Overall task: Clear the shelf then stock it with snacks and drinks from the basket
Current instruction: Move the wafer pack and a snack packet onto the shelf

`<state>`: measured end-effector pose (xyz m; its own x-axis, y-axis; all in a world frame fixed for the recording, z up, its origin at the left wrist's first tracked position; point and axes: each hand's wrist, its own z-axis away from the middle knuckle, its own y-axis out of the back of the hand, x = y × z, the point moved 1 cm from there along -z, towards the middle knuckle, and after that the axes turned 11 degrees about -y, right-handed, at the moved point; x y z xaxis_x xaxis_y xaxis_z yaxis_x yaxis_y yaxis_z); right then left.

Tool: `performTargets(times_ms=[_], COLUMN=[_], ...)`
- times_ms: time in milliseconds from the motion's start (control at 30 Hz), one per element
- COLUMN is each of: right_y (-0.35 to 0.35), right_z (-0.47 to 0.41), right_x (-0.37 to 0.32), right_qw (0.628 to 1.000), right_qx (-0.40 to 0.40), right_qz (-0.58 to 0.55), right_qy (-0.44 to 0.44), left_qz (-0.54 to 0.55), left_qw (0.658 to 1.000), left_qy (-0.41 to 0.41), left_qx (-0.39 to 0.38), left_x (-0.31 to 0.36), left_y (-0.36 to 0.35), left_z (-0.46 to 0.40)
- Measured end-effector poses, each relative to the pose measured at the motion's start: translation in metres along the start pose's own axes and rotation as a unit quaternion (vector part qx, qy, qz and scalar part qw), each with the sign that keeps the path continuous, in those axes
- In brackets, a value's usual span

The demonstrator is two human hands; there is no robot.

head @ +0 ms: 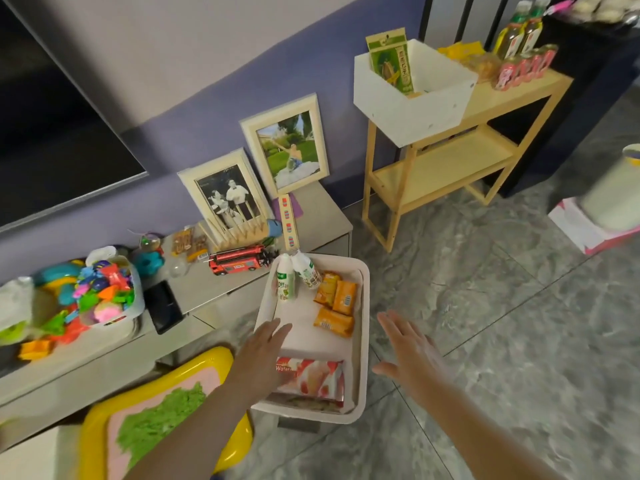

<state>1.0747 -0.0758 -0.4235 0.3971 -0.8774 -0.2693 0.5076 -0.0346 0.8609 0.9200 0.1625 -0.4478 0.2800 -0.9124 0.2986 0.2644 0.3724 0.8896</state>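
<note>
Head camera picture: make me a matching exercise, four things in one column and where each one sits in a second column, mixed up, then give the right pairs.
Things:
1. orange snack packets
2. green packet
3. red toy bus
4. pink cans

Places:
A. standing in the white box
B. on the grey cabinet, in front of the picture frames
C. lying in the white basket
D. on the top of the wooden shelf

Pairs: 1-C, 2-A, 3-B, 4-D

The white box (412,98) blocks the shelf's (491,105) top left end; the two lower boards lie open to my hands.
</note>
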Motion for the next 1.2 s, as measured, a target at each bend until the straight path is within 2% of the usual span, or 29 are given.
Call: performTargets(times_ms=[200, 333, 533, 667, 967, 1200], right_y=[-0.05, -0.079, -0.119, -0.141, -0.164, -0.156], right_z=[-0.042, -0.076, -0.127, -0.152, -0.173, -0.164], right_x=[-0.008, -0.01, -0.036, -0.058, -0.061, -0.059], right_qw=[0.999, 0.998, 0.993, 0.986, 0.976, 0.98], right_qx=[0.008, 0.026, 0.051, 0.073, 0.103, 0.115], right_qz=[0.015, 0.015, 0.022, 0.069, 0.159, 0.072], right_qy=[0.042, 0.06, 0.105, 0.131, 0.104, 0.145], left_qz=[0.009, -0.022, -0.029, -0.036, -0.036, -0.005], left_qw=[0.999, 0.998, 0.992, 0.986, 0.991, 0.995], left_qy=[-0.015, -0.026, -0.041, -0.081, -0.116, -0.095], left_qx=[-0.037, -0.056, -0.117, -0.142, -0.05, 0.008], left_x=[-0.021, -0.042, -0.067, -0.074, -0.081, -0.079], left_y=[-0.083, -0.12, -0.144, -0.149, -0.157, -0.147], left_z=[-0.02, -0.041, -0.066, -0.068, -0.066, -0.064])
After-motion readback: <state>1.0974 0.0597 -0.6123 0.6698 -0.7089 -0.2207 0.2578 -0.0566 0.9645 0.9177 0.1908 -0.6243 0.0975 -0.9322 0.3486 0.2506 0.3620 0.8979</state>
